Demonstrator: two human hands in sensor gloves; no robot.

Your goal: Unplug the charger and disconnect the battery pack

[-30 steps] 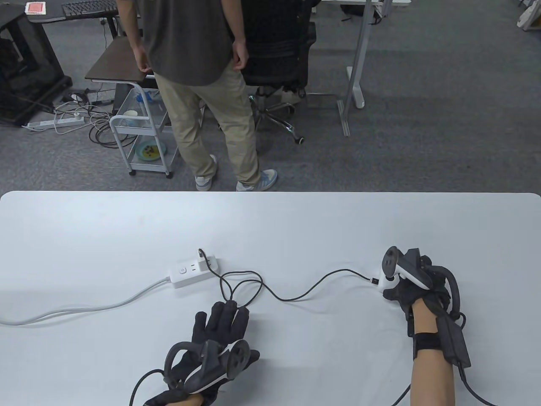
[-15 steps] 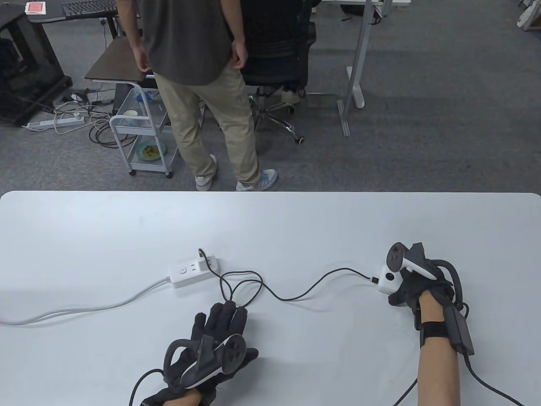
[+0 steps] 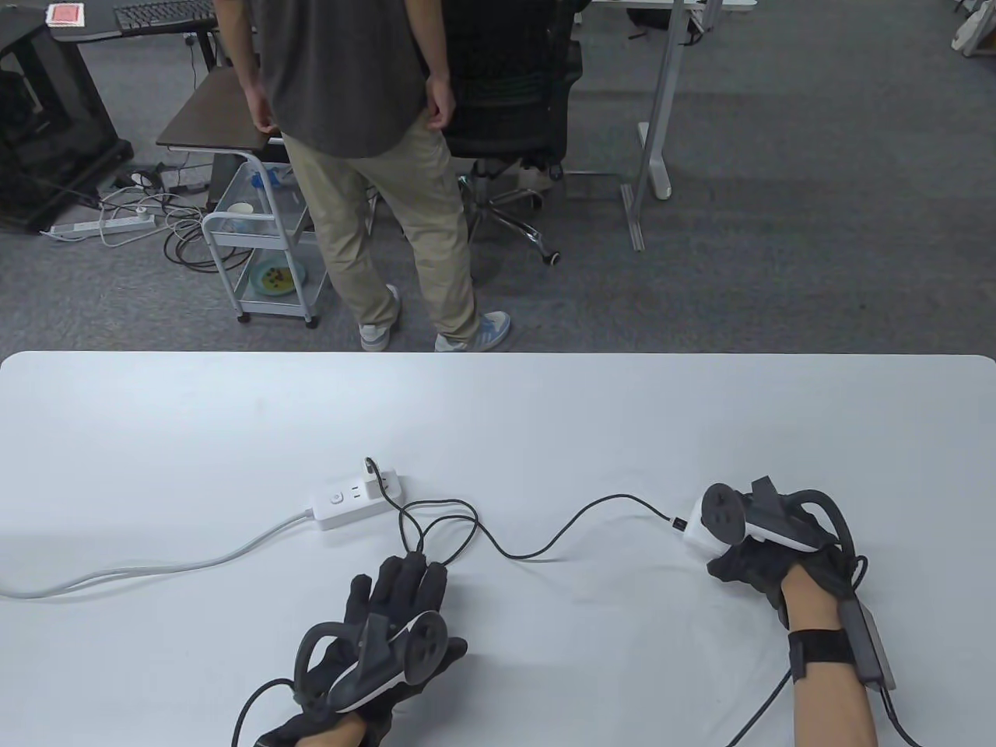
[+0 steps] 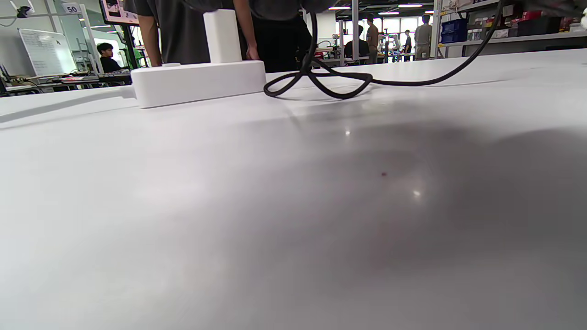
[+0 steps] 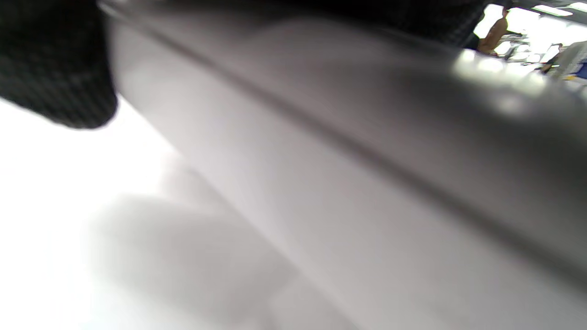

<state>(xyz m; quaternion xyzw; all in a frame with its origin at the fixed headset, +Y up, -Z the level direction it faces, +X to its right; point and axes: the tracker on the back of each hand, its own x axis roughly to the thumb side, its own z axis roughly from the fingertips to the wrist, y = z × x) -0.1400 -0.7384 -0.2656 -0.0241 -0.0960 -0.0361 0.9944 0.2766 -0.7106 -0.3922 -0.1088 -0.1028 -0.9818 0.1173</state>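
A white power strip [image 3: 354, 502] lies left of the table's middle, with a white charger [image 3: 381, 484] plugged into its right end. A black cable [image 3: 537, 552] runs from the charger, loops, and ends in the white battery pack [image 3: 692, 529] at the right. My right hand [image 3: 731, 559] grips the battery pack, which fills the right wrist view [image 5: 321, 174]. My left hand [image 3: 401, 583] lies flat on the table with fingers spread, its fingertips at the cable loop. The left wrist view shows the strip [image 4: 197, 82], the charger [image 4: 222, 30] and the loop [image 4: 339, 87].
The strip's grey cord [image 3: 156, 564] runs off the table's left edge. A person [image 3: 366, 156] stands beyond the table's far edge, next to an office chair [image 3: 513, 101] and a small cart [image 3: 261, 257].
My right hand has closed around the battery pack and drawn it slightly toward me and left, slackening the cable. My left hand has slid a little left along the table.
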